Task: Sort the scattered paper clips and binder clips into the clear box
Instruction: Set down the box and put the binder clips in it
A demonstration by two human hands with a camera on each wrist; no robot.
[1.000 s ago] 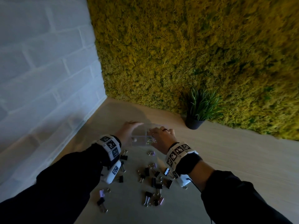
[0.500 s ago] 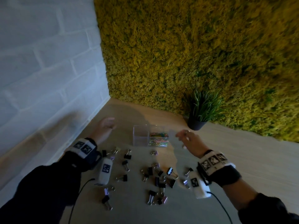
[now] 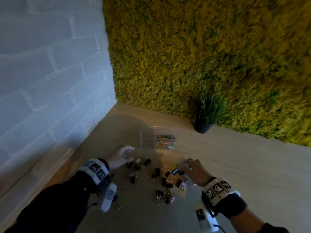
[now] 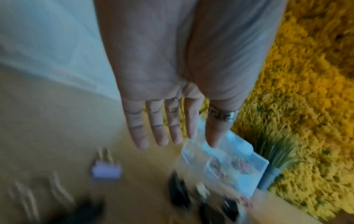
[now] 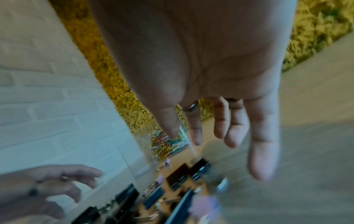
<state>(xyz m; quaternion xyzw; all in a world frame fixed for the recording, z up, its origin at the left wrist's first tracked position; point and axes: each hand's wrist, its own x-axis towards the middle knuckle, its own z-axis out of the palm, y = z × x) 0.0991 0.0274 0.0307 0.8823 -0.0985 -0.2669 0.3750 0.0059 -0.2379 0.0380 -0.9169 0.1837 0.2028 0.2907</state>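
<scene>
The clear box (image 3: pixel 147 139) stands on the wooden table, its right compartment filled with coloured paper clips (image 3: pixel 165 141) and its left one bare. Black and pink binder clips (image 3: pixel 159 179) lie scattered in front of it. My left hand (image 3: pixel 128 155) hovers just left of the pile, near the box's front left corner; in the left wrist view its fingers (image 4: pixel 159 130) are straight and hold nothing, above a pink binder clip (image 4: pixel 106 170). My right hand (image 3: pixel 185 166) hangs over the pile's right side with its fingers (image 5: pixel 262 151) relaxed and nothing in them.
A small potted plant (image 3: pixel 202 127) stands behind and right of the box against the moss wall (image 3: pixel 202 56). A white brick wall (image 3: pixel 50 81) borders the table on the left. Bare tabletop (image 3: pixel 252 174) stretches to the right.
One second ago both hands were at the box. They drew apart, then came back toward me and now hover low over the binder clips.
</scene>
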